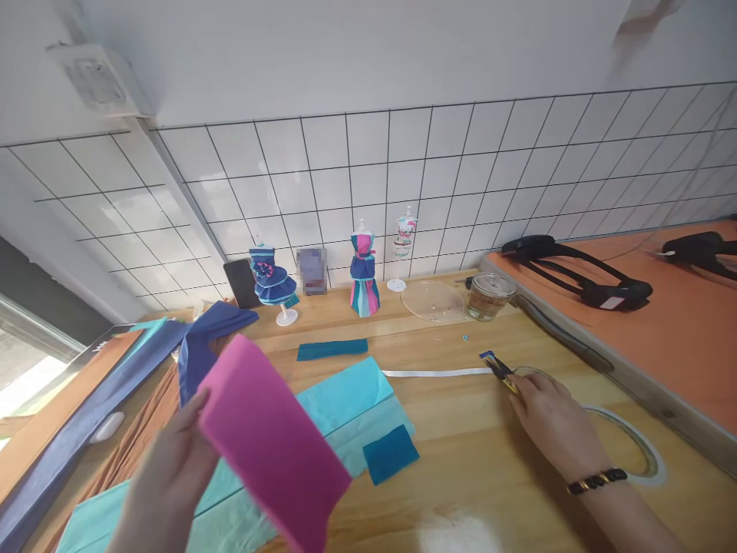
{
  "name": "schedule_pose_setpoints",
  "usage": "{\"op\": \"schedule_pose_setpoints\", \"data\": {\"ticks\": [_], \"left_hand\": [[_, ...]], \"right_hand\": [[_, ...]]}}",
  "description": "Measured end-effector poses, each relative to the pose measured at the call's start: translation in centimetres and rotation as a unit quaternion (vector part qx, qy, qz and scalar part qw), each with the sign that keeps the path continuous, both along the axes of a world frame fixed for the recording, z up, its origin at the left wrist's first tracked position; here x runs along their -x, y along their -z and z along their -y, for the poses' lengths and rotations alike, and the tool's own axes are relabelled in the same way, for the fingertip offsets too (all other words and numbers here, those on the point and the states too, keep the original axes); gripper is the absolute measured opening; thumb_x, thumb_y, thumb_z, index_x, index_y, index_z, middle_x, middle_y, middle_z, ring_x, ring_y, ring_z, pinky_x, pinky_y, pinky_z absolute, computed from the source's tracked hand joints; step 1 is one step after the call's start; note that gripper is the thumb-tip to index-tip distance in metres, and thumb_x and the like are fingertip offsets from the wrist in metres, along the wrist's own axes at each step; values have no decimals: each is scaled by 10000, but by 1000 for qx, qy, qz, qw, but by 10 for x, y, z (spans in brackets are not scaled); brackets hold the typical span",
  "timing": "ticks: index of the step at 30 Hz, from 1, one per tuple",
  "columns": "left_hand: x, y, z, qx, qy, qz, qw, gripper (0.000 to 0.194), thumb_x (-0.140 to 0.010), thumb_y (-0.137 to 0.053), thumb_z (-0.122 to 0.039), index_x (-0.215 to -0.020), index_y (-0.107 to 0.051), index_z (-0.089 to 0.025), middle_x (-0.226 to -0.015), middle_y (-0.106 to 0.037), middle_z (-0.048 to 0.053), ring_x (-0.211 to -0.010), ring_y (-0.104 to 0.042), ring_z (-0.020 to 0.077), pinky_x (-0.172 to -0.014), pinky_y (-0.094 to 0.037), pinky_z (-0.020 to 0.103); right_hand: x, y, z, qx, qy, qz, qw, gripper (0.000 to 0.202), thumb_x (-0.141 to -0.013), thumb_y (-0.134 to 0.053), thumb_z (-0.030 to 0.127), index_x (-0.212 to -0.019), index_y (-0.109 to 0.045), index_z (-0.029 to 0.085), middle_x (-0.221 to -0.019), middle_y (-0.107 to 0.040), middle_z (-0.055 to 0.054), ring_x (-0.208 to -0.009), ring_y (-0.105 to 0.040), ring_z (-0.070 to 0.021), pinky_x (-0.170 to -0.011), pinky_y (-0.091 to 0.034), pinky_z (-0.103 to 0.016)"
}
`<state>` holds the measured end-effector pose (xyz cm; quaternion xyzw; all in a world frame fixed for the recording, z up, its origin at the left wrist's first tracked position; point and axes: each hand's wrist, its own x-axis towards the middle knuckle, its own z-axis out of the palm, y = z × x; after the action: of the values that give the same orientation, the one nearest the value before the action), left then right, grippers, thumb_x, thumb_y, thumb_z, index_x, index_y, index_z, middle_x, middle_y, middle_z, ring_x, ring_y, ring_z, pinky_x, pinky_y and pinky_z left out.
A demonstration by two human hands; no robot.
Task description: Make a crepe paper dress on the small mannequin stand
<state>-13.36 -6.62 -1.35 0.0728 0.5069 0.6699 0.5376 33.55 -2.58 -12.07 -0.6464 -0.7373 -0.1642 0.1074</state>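
A bright pink sheet (276,445) hangs from my left hand (176,465), whose fingers pinch its left edge above the turquoise sheets (345,403). My right hand (546,415), with a beaded bracelet at the wrist, is closed on a small yellow and black tool (504,372) at the right; its dark tip lies beside a small blue scrap (487,355). A white strip (437,373) runs from the turquoise sheets to the tool. One dark teal piece (391,455) lies on the turquoise sheets, and a narrow teal strip (332,349) lies behind them.
Small dress forms (362,269) stand along the tiled wall beside a phone (242,283). At the right are a lidded glass (489,298), a clear disc (433,300), a tape roll (653,453) and black headgear (581,276) on an orange surface. Blue and brown fabrics (138,369) lie left.
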Motion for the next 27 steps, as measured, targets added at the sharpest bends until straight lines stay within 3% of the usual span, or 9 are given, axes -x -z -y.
{"op": "schedule_pose_setpoints", "data": {"ticks": [2, 4, 11, 15, 21, 27], "left_hand": [[-13, 9, -1, 11, -9, 19, 1000, 239, -865, -362, -86, -797, -590, -112, -644, -633, 41, -516, -610, 121, -484, -512, 223], [-26, 21, -3, 9, -12, 45, 999, 257, -852, -351, -49, -726, -561, -127, -582, -620, 23, -471, -595, 103, -467, -508, 201], [-45, 55, 2, 24, 64, 35, 997, 135, -789, -478, -20, -783, -572, -116, -769, -681, 91, -684, -668, 175, -649, -563, 293], [-42, 60, 6, 24, 100, 8, 995, 131, -805, -480, -38, -853, -590, -90, -914, -681, 144, -812, -669, 218, -733, -559, 340], [-37, 61, 3, 15, 78, 12, 997, 173, -820, -449, -31, -887, -595, -93, -927, -678, 130, -846, -663, 209, -767, -553, 345], [-31, 61, 3, 7, 59, -9, 998, 193, -822, -435, -15, -884, -601, -91, -914, -677, 134, -878, -655, 212, -816, -534, 343]], "right_hand": [[-3, 3, 2, -1, 9, 16, 1000, 236, -818, -434, 178, -973, -598, 109, -912, -651, -150, -827, -606, -286, -731, -467, -391], [-4, 3, 3, 4, 17, 24, 1000, 241, -825, -428, 182, -988, -589, 109, -910, -653, -151, -820, -610, -285, -715, -470, -384], [-9, 6, -2, 33, 5, -35, 999, 285, -811, -383, 212, -1010, -565, 120, -909, -653, -148, -819, -621, -288, -673, -479, -378], [-11, 7, -3, 25, -26, -95, 995, 293, -812, -341, 255, -959, -561, 127, -925, -636, -150, -858, -611, -285, -729, -480, -393], [0, -8, 5, -33, -21, -171, 984, 340, -838, -303, 334, -990, -538, 140, -912, -605, -142, -836, -606, -276, -742, -485, -391], [-3, -7, 10, -4, -27, -144, 989, 332, -854, -283, 289, -1063, -502, 153, -1029, -618, -139, -915, -611, -274, -765, -481, -383]]}}
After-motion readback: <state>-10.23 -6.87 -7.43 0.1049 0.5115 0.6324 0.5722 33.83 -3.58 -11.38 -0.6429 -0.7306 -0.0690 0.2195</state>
